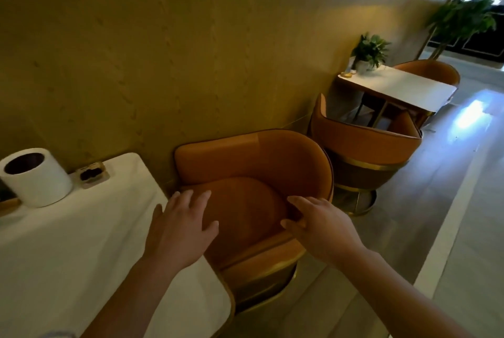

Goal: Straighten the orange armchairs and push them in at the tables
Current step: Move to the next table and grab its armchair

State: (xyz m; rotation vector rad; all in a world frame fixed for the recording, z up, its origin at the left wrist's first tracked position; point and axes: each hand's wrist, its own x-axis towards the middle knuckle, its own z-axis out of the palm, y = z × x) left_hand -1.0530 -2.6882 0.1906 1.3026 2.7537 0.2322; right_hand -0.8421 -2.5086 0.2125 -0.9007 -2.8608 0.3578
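Both hands are hanging over the armchair (253, 157): the left hand (180, 228) is hovering with fingers (203, 198) spread apart, gripping nothing; the right hand (321, 228) is resting straight fingers (300, 202) on its rim, probably to swing it square. It is sitting right beneath them, beside the table (68, 255).

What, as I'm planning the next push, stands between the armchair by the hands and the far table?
Another orange armchair, shown in the head view, its open side facing the far table.
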